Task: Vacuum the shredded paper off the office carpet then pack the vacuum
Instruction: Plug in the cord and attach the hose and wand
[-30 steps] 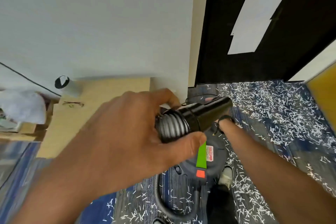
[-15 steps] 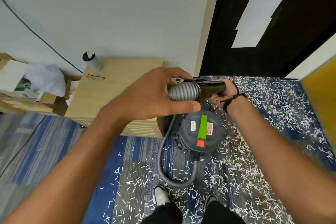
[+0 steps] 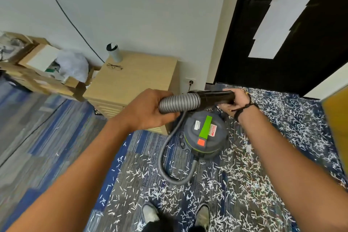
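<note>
Two hands, left hand (image 3: 148,111) gripping hose (image 3: 178,102)

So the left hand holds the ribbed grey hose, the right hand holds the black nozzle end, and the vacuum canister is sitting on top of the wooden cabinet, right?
Not quite. The head view shows the vacuum canister on the carpet beside the wooden cabinet. The left hand does hold the ribbed grey hose and the right hand the black nozzle end.
</note>
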`<state>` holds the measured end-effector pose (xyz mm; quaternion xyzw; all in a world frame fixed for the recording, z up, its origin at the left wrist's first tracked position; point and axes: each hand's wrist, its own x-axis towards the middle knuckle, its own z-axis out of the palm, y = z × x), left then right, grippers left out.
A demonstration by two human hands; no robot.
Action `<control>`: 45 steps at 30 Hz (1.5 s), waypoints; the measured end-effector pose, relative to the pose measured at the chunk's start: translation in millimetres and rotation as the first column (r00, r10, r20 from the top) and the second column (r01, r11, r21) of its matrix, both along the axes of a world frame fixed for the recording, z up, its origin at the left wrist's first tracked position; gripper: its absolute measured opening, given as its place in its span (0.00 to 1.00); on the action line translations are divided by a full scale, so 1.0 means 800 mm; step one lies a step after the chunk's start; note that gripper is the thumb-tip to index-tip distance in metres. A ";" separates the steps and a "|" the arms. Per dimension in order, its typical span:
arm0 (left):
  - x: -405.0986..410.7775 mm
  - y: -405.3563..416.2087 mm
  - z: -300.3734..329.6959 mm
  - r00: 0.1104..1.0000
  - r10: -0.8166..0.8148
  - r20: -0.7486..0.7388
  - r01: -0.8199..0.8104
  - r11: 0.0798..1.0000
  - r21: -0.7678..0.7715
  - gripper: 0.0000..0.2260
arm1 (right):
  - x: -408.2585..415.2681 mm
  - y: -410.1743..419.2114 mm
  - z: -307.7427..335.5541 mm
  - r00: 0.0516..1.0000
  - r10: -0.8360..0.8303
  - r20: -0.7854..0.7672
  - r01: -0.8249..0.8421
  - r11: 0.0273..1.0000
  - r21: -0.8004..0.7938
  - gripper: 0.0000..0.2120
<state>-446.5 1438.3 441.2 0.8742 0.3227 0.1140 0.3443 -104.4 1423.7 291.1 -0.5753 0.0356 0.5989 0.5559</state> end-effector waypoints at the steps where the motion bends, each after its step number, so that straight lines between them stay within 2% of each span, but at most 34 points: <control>1: 0.001 -0.012 0.002 1.000 -0.006 -0.014 0.006 1.000 0.010 0.12 | -0.018 -0.016 0.027 0.999 -0.009 0.036 0.009 1.000 0.009 0.09; 3: -0.003 -0.038 0.006 0.999 -0.006 -0.042 0.009 0.997 0.080 0.21 | -0.048 -0.038 0.057 0.998 -0.018 0.058 0.015 0.999 0.051 0.11; 4: -0.005 -0.048 0.009 0.999 -0.020 -0.046 0.025 0.994 0.102 0.21 | -0.062 -0.046 0.065 0.997 -0.037 0.063 0.033 0.997 0.075 0.12; 6: -0.011 -0.070 0.014 0.997 -0.039 -0.071 0.048 0.990 0.135 0.10 | -0.091 -0.066 0.077 0.997 -0.063 0.035 0.059 0.992 0.110 0.09; 7: -0.016 -0.081 0.017 0.996 -0.029 -0.085 0.044 0.982 0.183 0.11 | -0.106 -0.078 0.081 0.996 -0.078 0.046 0.072 0.991 0.116 0.07; 9: -0.027 -0.100 0.020 0.995 -0.001 -0.097 0.028 0.959 0.282 0.22 | -0.130 -0.094 0.079 0.989 -0.126 0.078 0.115 0.984 0.135 0.06; 10: -0.038 -0.108 0.022 0.996 0.007 -0.086 0.022 0.943 0.333 0.22 | -0.146 -0.109 0.080 0.980 -0.121 0.161 0.096 0.984 0.152 0.09; 11: -0.051 -0.114 0.026 0.997 0.008 -0.080 0.021 0.933 0.360 0.20 | -0.159 -0.129 0.086 0.943 -0.064 0.328 0.013 0.988 0.155 0.14; 12: -0.067 -0.118 0.028 0.997 0.007 -0.071 0.021 0.926 0.377 0.18 | -0.169 -0.152 0.090 0.842 0.028 0.538 -0.106 0.988 0.114 0.19; 13: -0.086 -0.123 0.030 0.998 -0.005 -0.069 0.031 0.920 0.390 0.18 | -0.179 -0.176 0.096 0.673 0.122 0.729 -0.203 0.979 0.024 0.21; 14: -0.106 -0.127 0.033 0.996 -0.020 -0.082 0.052 0.914 0.403 0.17 | -0.187 -0.199 0.102 0.481 0.215 0.850 -0.271 0.958 -0.089 0.21; 15: -0.125 -0.132 0.035 0.994 -0.031 -0.101 0.071 0.906 0.417 0.19 | -0.189 -0.220 0.109 0.332 0.284 0.900 -0.324 0.930 -0.173 0.18; 16: -0.144 -0.137 0.036 0.993 -0.042 -0.111 0.086 0.901 0.425 0.21 | -0.193 -0.240 0.118 0.230 0.321 0.919 -0.396 0.893 -0.213 0.15; 18: -0.178 -0.153 0.040 0.993 -0.048 -0.103 0.088 0.896 0.435 0.24 | -0.206 -0.268 0.134 0.077 0.405 0.911 -0.554 0.777 -0.299 0.19; 19: -0.192 -0.162 0.044 0.995 -0.046 -0.089 0.081 0.898 0.433 0.23 | -0.213 -0.274 0.138 -0.052 0.425 0.904 -0.563 0.735 -0.378 0.23; 21: -0.210 -0.179 0.054 0.994 -0.074 -0.086 0.104 0.891 0.443 0.22 | -0.227 -0.269 0.139 -0.370 0.379 0.848 -0.449 0.726 -0.521 0.21; 22: -0.216 -0.188 0.060 0.991 -0.090 -0.097 0.124 0.881 0.456 0.23 | -0.237 -0.266 0.140 -0.460 0.345 0.818 -0.440 0.712 -0.547 0.20; 23: -0.221 -0.198 0.067 0.989 -0.100 -0.111 0.141 0.872 0.469 0.23 | -0.246 -0.263 0.139 -0.457 0.317 0.831 -0.505 0.677 -0.536 0.18; 26: -0.231 -0.218 0.088 0.988 -0.098 -0.117 0.143 0.861 0.487 0.21 | -0.282 -0.271 0.129 -0.163 0.387 0.908 -0.751 0.548 -0.369 0.13; 28: -0.242 -0.224 0.108 0.992 -0.058 -0.110 0.104 0.878 0.468 0.22 | -0.307 -0.285 0.114 -0.022 0.384 0.923 -0.755 0.598 -0.267 0.13; 31: -0.258 -0.226 0.141 0.990 0.010 -0.139 0.053 0.897 0.439 0.24 | -0.341 -0.300 0.107 0.117 0.254 0.960 -0.701 0.706 -0.101 0.16; 33: -0.261 -0.235 0.160 0.968 0.022 -0.251 0.096 0.889 0.448 0.27 | -0.355 -0.307 0.113 0.092 0.185 0.978 -0.708 0.703 -0.066 0.19; 36: -0.253 -0.251 0.175 0.908 0.028 -0.419 0.196 0.854 0.482 0.22 | -0.367 -0.319 0.125 -0.052 0.035 0.998 -0.716 0.695 -0.062 0.17; 38: -0.249 -0.258 0.177 0.888 0.012 -0.460 0.223 0.863 0.453 0.19 | -0.360 -0.325 0.132 -0.122 -0.018 0.992 -0.697 0.713 -0.072 0.17; 40: -0.249 -0.262 0.169 0.903 -0.035 -0.428 0.235 0.874 0.426 0.20 | -0.345 -0.328 0.141 -0.084 -0.011 0.996 -0.704 0.708 -0.051 0.14; 42: -0.249 -0.266 0.158 0.921 -0.040 -0.388 0.228 0.862 0.453 0.23 | -0.326 -0.328 0.154 0.033 0.121 0.992 -0.769 0.637 -0.052 0.12; 43: -0.247 -0.268 0.153 0.925 -0.040 -0.378 0.229 0.852 0.470 0.24 | -0.319 -0.328 0.160 0.058 0.208 0.976 -0.803 0.591 -0.078 0.12; 45: -0.241 -0.273 0.145 0.931 -0.044 -0.362 0.228 0.846 0.482 0.25 | -0.310 -0.328 0.163 0.012 0.254 0.967 -0.817 0.560 -0.137 0.11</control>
